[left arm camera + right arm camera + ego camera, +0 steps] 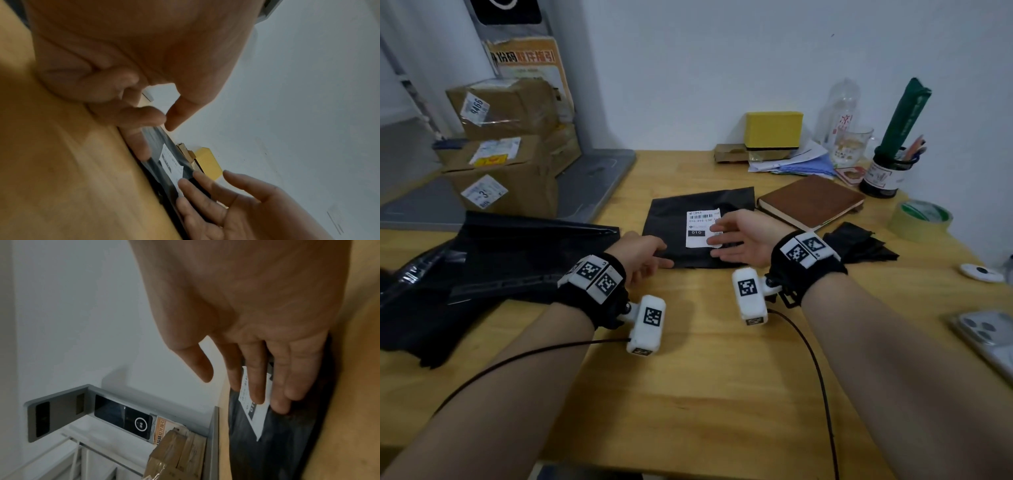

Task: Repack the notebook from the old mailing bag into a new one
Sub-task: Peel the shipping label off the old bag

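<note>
Now we rest our relaxed left hand [643, 255] and flat right hand [739, 240] on the flat black labelled mailing bag [671, 219], steadying it on the desk [705, 377].

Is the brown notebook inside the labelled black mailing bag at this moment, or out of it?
Out. The brown notebook lies closed on the table, right of the flat labelled mailing bag.

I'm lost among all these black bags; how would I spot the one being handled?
On the wooden desk, look between the two hands. A flat black mailing bag lies there, left of the brown notebook. It alone carries a white shipping label.
</note>
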Tool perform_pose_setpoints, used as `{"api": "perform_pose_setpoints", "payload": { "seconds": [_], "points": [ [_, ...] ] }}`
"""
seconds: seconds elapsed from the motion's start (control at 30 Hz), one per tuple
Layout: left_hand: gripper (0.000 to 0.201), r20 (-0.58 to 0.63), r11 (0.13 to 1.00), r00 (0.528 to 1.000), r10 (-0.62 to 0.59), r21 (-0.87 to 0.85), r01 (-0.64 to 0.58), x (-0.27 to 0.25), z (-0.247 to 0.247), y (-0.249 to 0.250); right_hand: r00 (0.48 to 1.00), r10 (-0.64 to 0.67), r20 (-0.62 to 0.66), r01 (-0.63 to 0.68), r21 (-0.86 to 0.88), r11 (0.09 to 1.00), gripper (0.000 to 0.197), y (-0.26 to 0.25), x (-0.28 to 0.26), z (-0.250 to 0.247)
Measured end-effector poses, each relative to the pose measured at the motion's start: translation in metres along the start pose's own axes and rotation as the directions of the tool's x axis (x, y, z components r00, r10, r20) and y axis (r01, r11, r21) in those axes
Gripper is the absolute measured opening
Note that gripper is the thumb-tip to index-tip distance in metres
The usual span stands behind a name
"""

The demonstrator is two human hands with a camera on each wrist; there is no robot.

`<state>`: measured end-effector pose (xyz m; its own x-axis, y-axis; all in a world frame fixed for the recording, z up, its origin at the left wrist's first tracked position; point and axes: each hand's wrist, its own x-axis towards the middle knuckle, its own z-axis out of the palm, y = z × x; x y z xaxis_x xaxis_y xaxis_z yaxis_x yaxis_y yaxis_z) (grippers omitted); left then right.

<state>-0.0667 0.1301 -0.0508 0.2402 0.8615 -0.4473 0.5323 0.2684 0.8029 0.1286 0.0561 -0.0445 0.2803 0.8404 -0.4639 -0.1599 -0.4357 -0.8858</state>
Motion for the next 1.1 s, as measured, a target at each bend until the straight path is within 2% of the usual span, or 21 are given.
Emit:
{"api": "perform_pose_setpoints", "payload": {
  "seconds": [0.13, 0.27, 0.47, 0.6, 0.83, 1.1],
  "points": [
    [0.023, 0.013, 0.999, 1.000, -0.005, 0.037, 0.004, 0.011, 0.009, 0.005, 0.999, 0.012, 0.032, -0.013, 0.041, 0.999, 0.036, 0.008, 0.004, -0.007],
    [0.025, 0.084, 0.999, 0.996, 0.018, -0.035, -0.015, 0.019, 0.022, 0.009, 0.997, 0.001, 0.071, -0.005, 0.056, 0.998, 0.035, 0.011, 0.006, -0.012],
    [0.011, 0.036, 0.983, 0.984, 0.177, -0.053, -0.175, 0.031, 0.036, 0.008, 0.994, -0.024, 0.109, 0.016, 0.075, 0.997, 0.035, 0.015, 0.011, -0.018],
    [0.014, 0.004, 0.960, 0.969, 0.247, -0.136, -0.244, 0.041, 0.040, 0.007, 0.991, -0.029, 0.128, 0.015, 0.110, 0.994, 0.034, 0.014, 0.011, -0.023],
    [0.009, -0.049, 0.865, 0.947, 0.317, -0.395, -0.310, 0.052, 0.049, 0.005, 0.993, -0.079, 0.084, 0.071, 0.091, 0.993, 0.030, 0.010, 0.016, -0.020],
    [0.007, -0.071, 0.791, 0.897, 0.436, -0.446, -0.419, 0.060, 0.052, 0.001, 0.988, -0.149, 0.037, 0.141, 0.166, 0.976, 0.026, 0.015, 0.029, -0.013]
  ]
}}
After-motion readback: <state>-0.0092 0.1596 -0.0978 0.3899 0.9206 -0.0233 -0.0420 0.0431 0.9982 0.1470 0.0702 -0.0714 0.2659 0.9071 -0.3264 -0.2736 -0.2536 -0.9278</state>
